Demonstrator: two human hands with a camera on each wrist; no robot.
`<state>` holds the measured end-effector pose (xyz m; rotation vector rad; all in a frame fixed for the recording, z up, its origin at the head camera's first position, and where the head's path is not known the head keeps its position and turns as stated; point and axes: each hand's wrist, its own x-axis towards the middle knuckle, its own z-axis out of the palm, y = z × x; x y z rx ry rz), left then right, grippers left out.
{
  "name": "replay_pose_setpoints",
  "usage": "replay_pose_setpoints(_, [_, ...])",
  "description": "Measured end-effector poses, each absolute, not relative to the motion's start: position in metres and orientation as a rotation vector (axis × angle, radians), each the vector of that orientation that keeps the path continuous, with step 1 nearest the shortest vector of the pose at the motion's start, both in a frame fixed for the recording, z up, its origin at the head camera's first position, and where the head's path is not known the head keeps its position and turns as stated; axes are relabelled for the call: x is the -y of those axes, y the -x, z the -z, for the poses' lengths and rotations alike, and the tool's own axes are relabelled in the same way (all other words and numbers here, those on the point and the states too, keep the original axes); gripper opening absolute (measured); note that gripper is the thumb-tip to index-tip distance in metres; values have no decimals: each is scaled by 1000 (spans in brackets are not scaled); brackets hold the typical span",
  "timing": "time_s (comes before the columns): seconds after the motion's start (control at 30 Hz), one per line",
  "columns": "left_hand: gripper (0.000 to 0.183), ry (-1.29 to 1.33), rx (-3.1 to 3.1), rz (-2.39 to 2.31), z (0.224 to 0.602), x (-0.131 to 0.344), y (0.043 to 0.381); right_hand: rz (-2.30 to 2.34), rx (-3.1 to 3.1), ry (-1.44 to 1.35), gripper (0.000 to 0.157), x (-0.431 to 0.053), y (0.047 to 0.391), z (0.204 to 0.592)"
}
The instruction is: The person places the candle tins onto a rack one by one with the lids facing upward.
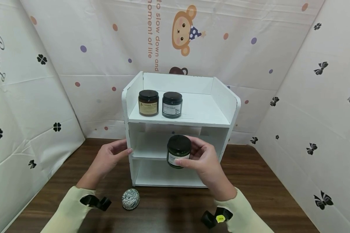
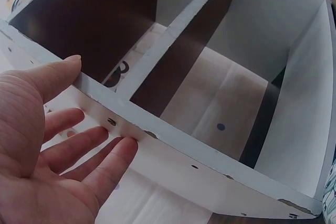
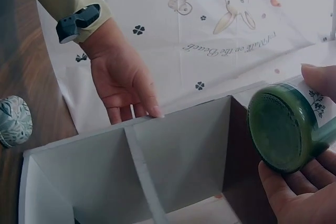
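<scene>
My right hand [image 1: 202, 160] holds a dark green glass candle jar [image 1: 179, 147] with a black lid and pale label, its thumb across the label. The jar is in front of the middle level of a white shelf [image 1: 178, 187]; its green base [image 3: 278, 129] shows in the right wrist view. My left hand [image 1: 109, 158] touches the shelf's left side panel, thumb at the front edge [image 2: 110, 98] and loosely extended fingers [image 2: 113, 156] along the outside. On the top level stand an amber jar [image 1: 148, 103] with a yellowish label and a dark jar [image 1: 172, 105] with a whitish label.
A small round tin [image 1: 130, 199] with a leafy pattern lies on the brown wooden table [image 1: 157, 213], in front of the shelf's left corner. Printed white cloth [image 1: 99, 48] hangs behind the shelf and on both sides.
</scene>
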<state>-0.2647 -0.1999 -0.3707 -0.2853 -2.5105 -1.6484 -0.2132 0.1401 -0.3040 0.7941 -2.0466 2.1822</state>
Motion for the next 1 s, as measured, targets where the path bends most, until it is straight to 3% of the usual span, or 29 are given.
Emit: replay_pose_setpoints(1.0, [60,309,2505,1636,371,200,265,-2102,2016,-852,60,-157,232,250])
